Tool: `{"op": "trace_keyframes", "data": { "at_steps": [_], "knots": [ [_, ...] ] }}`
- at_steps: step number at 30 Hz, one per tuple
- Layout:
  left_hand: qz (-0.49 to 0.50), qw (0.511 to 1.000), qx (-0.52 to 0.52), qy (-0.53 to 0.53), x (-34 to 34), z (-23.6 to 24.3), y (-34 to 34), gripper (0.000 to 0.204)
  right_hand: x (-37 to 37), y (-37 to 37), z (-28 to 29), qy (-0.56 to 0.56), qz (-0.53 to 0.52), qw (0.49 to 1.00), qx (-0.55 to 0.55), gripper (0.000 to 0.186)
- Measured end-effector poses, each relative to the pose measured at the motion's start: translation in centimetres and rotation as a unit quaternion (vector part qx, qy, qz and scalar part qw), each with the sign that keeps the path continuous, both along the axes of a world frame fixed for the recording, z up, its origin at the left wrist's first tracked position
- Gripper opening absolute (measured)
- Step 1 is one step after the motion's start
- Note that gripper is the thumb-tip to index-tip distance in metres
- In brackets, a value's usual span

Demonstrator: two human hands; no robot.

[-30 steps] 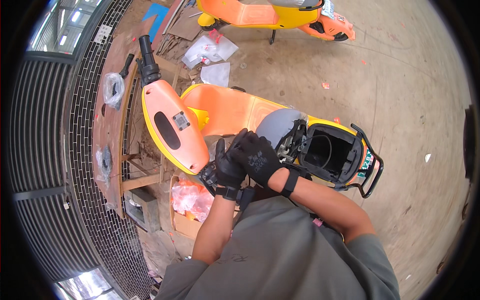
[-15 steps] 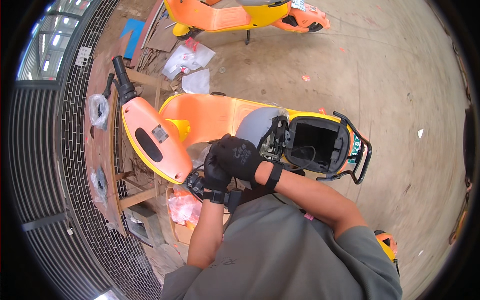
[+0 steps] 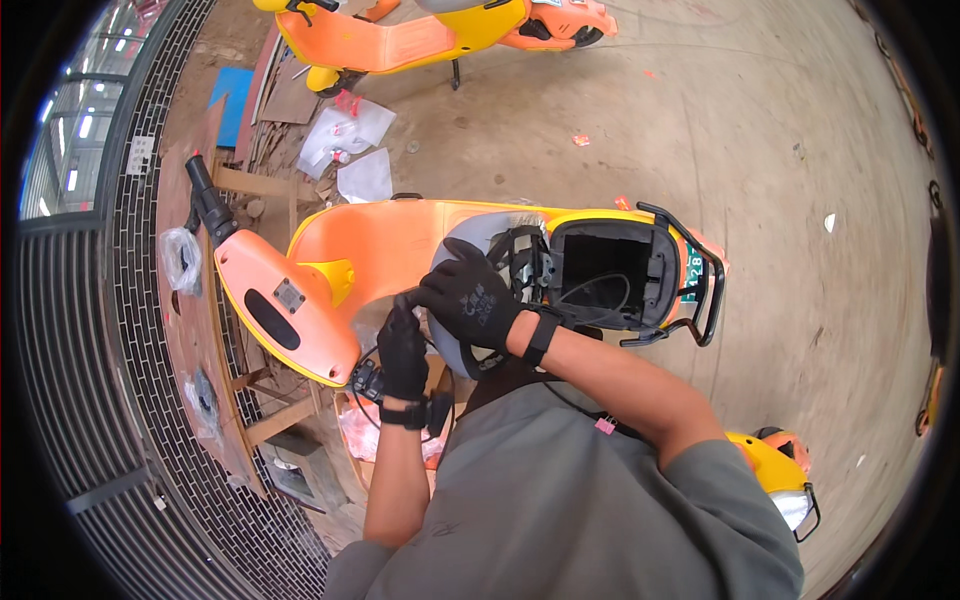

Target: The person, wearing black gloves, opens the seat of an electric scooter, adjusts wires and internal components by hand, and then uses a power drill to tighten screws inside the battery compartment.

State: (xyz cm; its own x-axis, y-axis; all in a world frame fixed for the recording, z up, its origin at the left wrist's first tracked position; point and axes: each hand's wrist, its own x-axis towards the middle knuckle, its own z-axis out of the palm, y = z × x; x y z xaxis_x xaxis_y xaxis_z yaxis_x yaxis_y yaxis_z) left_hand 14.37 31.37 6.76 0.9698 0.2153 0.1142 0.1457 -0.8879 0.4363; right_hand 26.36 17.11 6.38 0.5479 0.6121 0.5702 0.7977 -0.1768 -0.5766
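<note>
Both my hands wear black gloves and meet above the near side of an orange and yellow scooter (image 3: 370, 240). My left hand (image 3: 403, 355) points away from me beside the black handlebar grip, its fingers drawn together. Reaching in from the right, my right hand (image 3: 470, 300) lies over the tipped-up grey seat (image 3: 443, 345). Its lower fingers pinch at the left hand's fingertips, while the others extend over the seat. Anything between the fingertips is too small or hidden to tell. Right of the seat, the black storage box (image 3: 605, 275) is open, with a thin cable inside.
A second orange and yellow scooter (image 3: 430, 40) stands beyond; part of another (image 3: 775, 465) shows at lower right. White sheets (image 3: 345, 135) and scraps lie on the floor. A wooden frame (image 3: 280, 420), a box with pink plastic (image 3: 360, 430) and a brick wall (image 3: 165, 350) are leftward.
My hands were clasped together; now they have parted, touching only near the fingertips. The right hand spreads over the seat, the left sits lower. The whole view has shifted slightly.
</note>
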Motion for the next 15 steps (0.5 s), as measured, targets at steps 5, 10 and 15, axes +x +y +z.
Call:
{"op": "trace_keyframes", "data": {
  "at_steps": [5, 10, 15],
  "knots": [
    [0.143, 0.965, -0.147, 0.161, -2.3, 1.7, -2.9, 0.062, 0.1, -0.1, -0.4, 0.007, -0.010, 1.000, 0.023, 0.013],
    [0.059, 0.949, -0.151, 0.272, 0.3, 2.5, -5.0, 0.059, 0.4, -0.1, -0.8, 0.026, 0.012, 0.999, 0.025, 0.018],
    [0.082, 0.970, -0.046, 0.225, 0.0, 0.5, -5.3, 0.052, 0.4, 0.0, -0.6, 0.065, 0.017, 0.998, 0.005, 0.018]
  ]
}}
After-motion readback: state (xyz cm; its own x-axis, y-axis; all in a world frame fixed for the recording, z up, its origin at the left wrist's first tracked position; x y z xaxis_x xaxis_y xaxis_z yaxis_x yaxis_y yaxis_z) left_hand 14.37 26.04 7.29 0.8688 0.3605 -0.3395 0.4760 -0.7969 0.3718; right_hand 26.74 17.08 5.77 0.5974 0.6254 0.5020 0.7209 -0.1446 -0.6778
